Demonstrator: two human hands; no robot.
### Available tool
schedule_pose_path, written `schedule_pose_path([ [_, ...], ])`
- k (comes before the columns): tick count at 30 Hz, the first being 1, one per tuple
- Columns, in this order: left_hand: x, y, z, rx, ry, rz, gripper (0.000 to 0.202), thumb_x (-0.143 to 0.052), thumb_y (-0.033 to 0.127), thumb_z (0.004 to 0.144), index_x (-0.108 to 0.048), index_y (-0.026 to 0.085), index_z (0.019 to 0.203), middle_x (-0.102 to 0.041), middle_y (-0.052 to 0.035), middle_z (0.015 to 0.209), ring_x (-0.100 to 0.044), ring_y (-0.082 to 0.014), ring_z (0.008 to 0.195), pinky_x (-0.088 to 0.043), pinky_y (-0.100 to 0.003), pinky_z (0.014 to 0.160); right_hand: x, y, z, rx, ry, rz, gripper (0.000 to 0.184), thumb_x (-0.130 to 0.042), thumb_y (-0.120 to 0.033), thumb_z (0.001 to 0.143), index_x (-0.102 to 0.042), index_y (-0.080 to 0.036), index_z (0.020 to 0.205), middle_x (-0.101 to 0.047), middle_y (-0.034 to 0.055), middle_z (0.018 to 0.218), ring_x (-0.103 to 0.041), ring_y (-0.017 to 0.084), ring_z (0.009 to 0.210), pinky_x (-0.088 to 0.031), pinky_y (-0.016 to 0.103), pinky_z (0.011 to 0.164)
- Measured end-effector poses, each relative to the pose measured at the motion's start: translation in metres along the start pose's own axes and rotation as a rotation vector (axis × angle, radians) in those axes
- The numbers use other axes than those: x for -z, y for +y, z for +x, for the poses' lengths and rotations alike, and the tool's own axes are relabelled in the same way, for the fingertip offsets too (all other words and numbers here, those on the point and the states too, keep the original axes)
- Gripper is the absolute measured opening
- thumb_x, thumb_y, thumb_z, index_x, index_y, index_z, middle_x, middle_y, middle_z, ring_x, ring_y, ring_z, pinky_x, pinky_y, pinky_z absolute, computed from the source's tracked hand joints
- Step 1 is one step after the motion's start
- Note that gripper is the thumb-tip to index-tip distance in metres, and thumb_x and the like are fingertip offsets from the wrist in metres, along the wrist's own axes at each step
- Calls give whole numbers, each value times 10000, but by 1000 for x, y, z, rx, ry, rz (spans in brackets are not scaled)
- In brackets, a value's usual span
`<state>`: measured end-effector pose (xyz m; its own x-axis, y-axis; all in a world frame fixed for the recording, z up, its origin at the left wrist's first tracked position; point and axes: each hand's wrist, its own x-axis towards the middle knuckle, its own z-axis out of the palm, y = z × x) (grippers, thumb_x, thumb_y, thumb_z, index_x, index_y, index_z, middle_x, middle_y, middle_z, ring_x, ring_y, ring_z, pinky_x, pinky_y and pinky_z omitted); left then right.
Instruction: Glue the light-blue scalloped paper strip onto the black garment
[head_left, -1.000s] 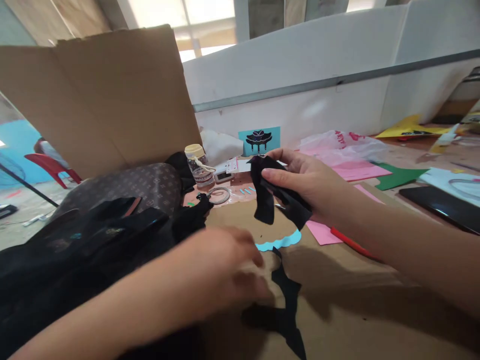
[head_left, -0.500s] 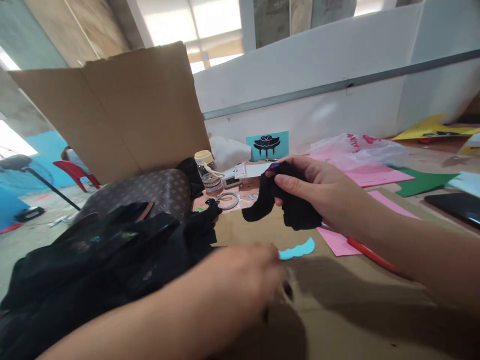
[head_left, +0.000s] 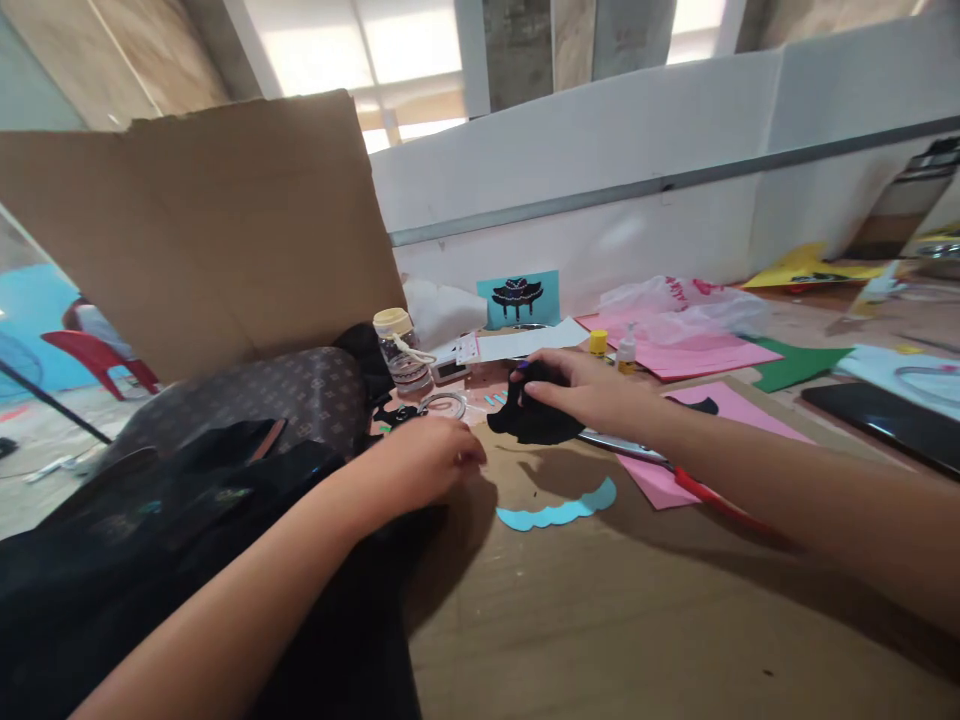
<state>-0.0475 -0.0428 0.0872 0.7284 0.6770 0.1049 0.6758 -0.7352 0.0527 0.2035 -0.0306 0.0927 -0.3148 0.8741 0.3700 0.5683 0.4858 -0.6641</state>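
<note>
Some black material (head_left: 541,422) hidden by right hand (head_left: 585,388); scissors (head_left: 701,488) partly covered.

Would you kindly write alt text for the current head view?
The right hand holds a black cutout above brown cardboard; the curled left hand is to its left. A scalloped blue strip and red-handled scissors lie nearby.

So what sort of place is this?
It looks like a craft spot, maybe in a workshop or classroom; I can't be sure which. You can tell from the scissors, the wavy blue strip and the pink sheet.
</note>
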Motion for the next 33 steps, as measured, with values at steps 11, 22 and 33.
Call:
schedule_pose_path([
  [11,-60,-14,16,-81,265,-268,215,-561,316,1018,-728,211,1104,-754,-70,1112,-702,-215,1002,-553,-341,889,-16,-18,28,98,-286,-232,360,-615,-322,956,-676,-170,1277,-719,146,1305,-677,311,1159,-513,413,972],
  [22,-77,-11,20,-128,259,-302,262,-518,241,1011,-732,206,1157,-714,-88,1250,-656,-229,1156,-530,-398,1021,7,15,-131,158,-522,-439,416,-706,-336,909,-657,-188,1295,-581,133,1505,-568,310,1367,-499,444,1119],
  [33,-75,0,14,-119,55,-260,425,-420,292,1052,-571,173,1431,-536,-112,1536,-436,-265,1466,-342,-519,1220,-1,34,-133,196,-447,-536,695,-733,-379,889,-519,-81,1479,-510,246,1530,-474,373,1435,-480,532,1125],
])
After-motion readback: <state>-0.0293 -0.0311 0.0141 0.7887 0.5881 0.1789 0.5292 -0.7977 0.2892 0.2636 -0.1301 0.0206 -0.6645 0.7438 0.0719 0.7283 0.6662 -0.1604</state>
